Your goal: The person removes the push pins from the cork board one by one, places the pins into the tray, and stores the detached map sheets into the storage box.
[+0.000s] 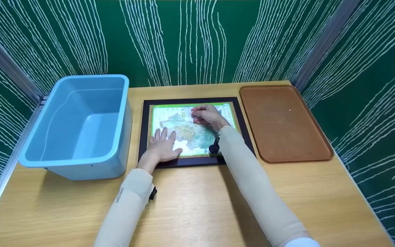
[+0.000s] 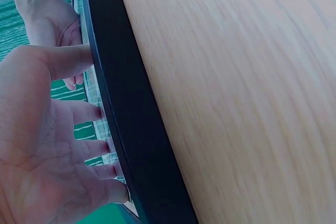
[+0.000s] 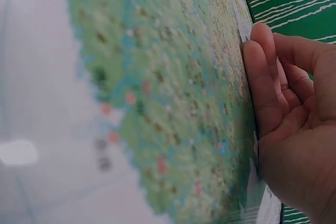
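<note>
The left hand (image 1: 162,147), fingers spread, probably steadies the map (image 1: 191,134); the right hand (image 1: 208,116) is half-curled, its hold unclear.

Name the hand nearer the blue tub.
Left. The left hand is just right of the blue tub; the right hand is farther right, over the framed map.

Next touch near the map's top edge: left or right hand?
Right, I'd say: the right hand is over the upper part of the map, partly curled. The left hand rests spread on the map's lower left, farther from that edge.
</note>
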A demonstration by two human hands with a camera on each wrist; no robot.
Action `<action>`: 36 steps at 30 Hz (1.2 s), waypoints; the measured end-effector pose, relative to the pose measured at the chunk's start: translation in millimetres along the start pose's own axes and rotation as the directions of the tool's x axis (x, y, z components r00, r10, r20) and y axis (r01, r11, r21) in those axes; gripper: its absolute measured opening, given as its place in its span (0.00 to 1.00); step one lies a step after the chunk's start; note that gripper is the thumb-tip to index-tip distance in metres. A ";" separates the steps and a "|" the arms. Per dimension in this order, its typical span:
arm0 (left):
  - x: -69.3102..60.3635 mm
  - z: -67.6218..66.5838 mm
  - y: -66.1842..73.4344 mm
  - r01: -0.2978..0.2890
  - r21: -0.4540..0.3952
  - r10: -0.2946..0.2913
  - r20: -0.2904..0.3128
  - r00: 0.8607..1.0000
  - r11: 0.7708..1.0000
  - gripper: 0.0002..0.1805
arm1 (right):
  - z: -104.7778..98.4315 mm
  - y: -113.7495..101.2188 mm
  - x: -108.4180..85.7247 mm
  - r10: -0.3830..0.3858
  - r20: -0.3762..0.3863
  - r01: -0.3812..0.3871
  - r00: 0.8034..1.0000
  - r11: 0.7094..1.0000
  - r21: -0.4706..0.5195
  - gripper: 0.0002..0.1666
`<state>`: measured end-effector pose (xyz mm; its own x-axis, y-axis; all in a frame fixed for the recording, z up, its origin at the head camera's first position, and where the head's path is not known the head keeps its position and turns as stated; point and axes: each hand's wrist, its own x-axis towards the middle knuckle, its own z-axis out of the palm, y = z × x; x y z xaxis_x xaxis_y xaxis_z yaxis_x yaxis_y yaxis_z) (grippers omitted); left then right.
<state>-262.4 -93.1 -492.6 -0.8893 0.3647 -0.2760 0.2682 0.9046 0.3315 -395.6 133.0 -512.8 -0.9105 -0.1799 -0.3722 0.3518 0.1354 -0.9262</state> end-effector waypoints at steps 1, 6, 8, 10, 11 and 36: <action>-0.2 -0.2 0.2 0.000 0.000 0.000 0.001 1.000 1.000 0.45 | 0.1 -0.3 -0.5 0.004 0.000 -0.004 1.000 1.000 0.000 0.13; 0.3 -0.4 0.8 0.005 -0.005 -0.005 0.004 1.000 1.000 0.44 | -0.6 -0.2 -1.2 0.001 -0.008 -0.001 1.000 1.000 0.008 0.13; 1.0 -1.3 0.6 0.006 -0.002 -0.006 0.004 1.000 1.000 0.44 | -0.9 -0.4 -0.4 -0.006 -0.013 0.006 1.000 1.000 0.009 0.12; 1.4 -2.1 0.3 0.005 -0.002 -0.005 0.001 1.000 1.000 0.44 | -1.1 -1.0 0.3 -0.010 -0.012 0.010 1.000 1.000 0.009 0.12; 1.4 -2.4 0.4 0.005 -0.001 -0.005 0.001 1.000 1.000 0.44 | -1.0 -1.3 0.2 -0.011 -0.012 0.011 1.000 1.000 0.010 0.12; 0.2 0.4 2.5 0.016 -0.023 -0.016 -0.001 1.000 1.000 0.44 | -25.6 -15.7 -17.1 -0.041 0.000 0.041 0.999 0.999 -0.021 0.19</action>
<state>-261.7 -90.7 -492.1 -0.8937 0.3501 -0.2808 0.2451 0.9049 0.3481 -391.1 158.9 -490.4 -0.9241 -0.1851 -0.3342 0.3099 0.1485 -0.9391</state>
